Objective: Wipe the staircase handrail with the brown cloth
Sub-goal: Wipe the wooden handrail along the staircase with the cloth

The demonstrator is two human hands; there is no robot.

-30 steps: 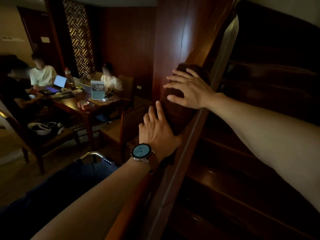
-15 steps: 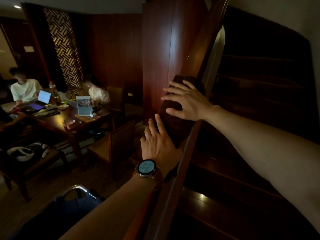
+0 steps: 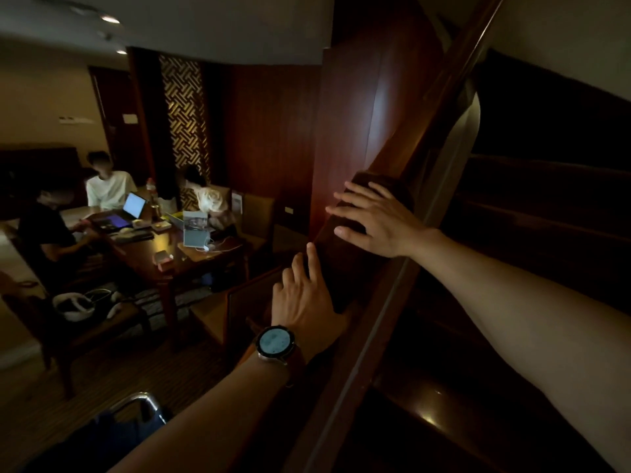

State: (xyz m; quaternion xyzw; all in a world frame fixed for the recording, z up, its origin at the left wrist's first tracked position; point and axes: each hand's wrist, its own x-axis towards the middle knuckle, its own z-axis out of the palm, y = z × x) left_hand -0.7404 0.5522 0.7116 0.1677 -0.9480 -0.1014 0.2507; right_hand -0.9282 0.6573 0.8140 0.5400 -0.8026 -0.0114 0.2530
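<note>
The wooden staircase handrail (image 3: 404, 141) climbs diagonally from bottom centre to top right. A dark brown cloth (image 3: 343, 268) lies draped over it, hard to tell from the wood in the dim light. My right hand (image 3: 375, 220) lies flat on the cloth's upper end with its fingers spread, and a rounded fold of cloth shows just above the fingertips. My left hand (image 3: 304, 302), with a round watch on the wrist, rests on the cloth's lower part. Its fingers point up the rail and its thumb hooks over the edge.
Dark wooden stair steps (image 3: 512, 302) lie to the right of the rail, and a tall wood panel (image 3: 345, 131) stands behind it. Below left, three people sit at a table (image 3: 160, 254) with laptops. A chair (image 3: 232, 308) stands close under the rail.
Both hands keep about the same places on the cloth and rail. The view has shifted, so the hands sit lower in the frame.
</note>
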